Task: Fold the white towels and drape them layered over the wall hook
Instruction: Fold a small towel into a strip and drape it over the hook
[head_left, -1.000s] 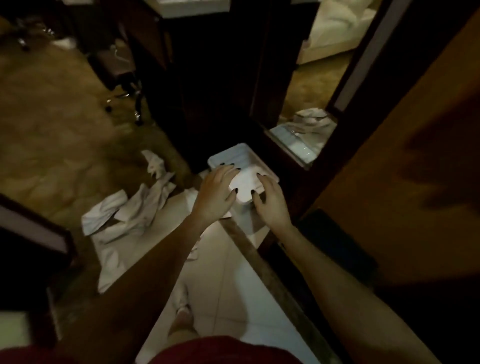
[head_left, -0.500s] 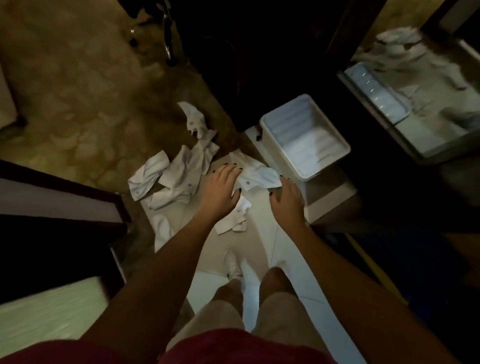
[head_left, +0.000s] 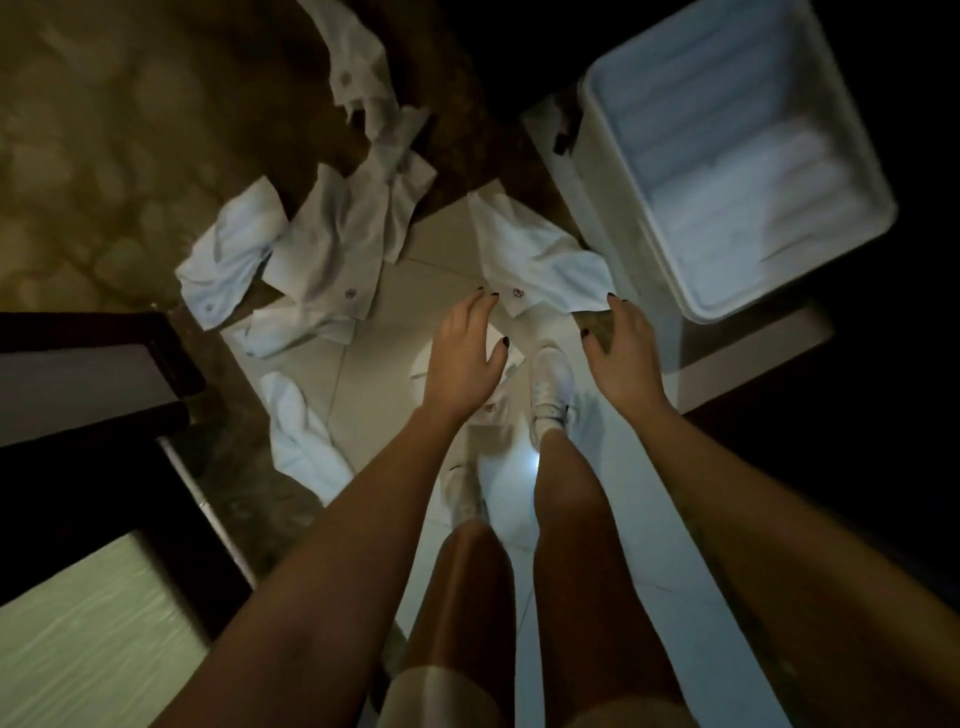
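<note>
1. Left hand (head_left: 462, 358): I am holding it spread over the tiles (head_left: 395, 322), fingers straight, gripping nothing.
2. Right hand (head_left: 621, 358): I am holding it spread too, empty, just beside the tub's near corner.
3. Towel (head_left: 535, 254): lying crumpled at the tiles' far edge, just beside the tub (head_left: 727, 156), ahead of both sets of fingertips. I cannot tell whether either hand is touching it.
4. Heap (head_left: 332, 234): more white towels are lying across the tiles' far left corner, spilling onto the carpet (head_left: 104, 130).
5. Shoe (head_left: 550, 384): white, standing on the tiles between my hands.
</note>
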